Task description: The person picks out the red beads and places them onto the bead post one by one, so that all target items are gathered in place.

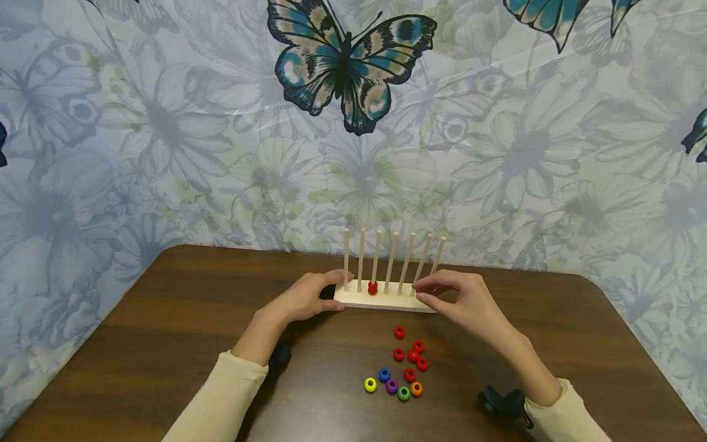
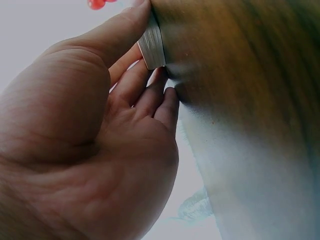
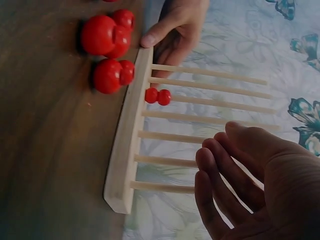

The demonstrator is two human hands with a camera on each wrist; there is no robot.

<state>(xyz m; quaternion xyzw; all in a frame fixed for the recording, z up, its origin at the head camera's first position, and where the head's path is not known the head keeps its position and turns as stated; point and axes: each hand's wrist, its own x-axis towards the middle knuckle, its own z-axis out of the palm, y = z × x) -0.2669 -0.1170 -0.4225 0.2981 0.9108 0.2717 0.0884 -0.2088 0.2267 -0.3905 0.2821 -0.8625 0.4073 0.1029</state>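
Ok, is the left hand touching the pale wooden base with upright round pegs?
Touching. The right wrist view shows it plainly: the left hand has its thumb tip against the end of the pale wooden base, without a gap.

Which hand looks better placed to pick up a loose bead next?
Probably the right hand: it looks empty and is nearer the loose red beads, while the left hand grips one end of the wooden peg rack.

The worktop (image 1: 138, 344) is viewed forward and down from the head; the pegged board (image 1: 386, 300) is shared, closer, by both outward-facing wrist views: twelve o'clock in the left, nine o'clock in the right.
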